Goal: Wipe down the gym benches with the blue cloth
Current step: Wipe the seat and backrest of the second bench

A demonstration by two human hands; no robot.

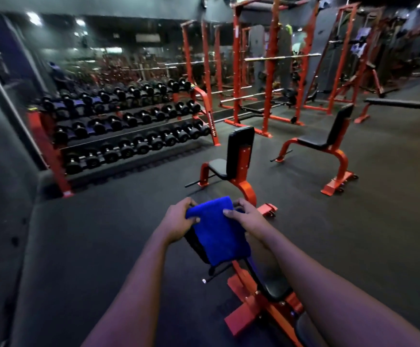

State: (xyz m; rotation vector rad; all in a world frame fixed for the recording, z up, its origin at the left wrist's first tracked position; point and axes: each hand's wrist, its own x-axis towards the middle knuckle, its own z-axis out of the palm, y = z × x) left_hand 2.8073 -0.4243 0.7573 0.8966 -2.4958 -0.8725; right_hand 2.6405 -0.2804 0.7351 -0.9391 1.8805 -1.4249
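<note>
A blue cloth (217, 229) hangs folded over the top of the upright black backrest of the nearest bench (275, 288), which has an orange frame. My left hand (179, 220) grips the cloth's left edge and my right hand (247, 219) grips its right edge, both at the top of the backrest. Most of the backrest is hidden behind the cloth. A second seat bench (231, 159) stands just beyond, and a third (321, 141) stands further right.
A three-tier dumbbell rack (126, 126) runs along the mirrored wall at left. Orange power racks (269, 71) stand at the back. A flat bench (404, 105) is at far right. Dark rubber floor (109, 221) lies open to the left of the benches.
</note>
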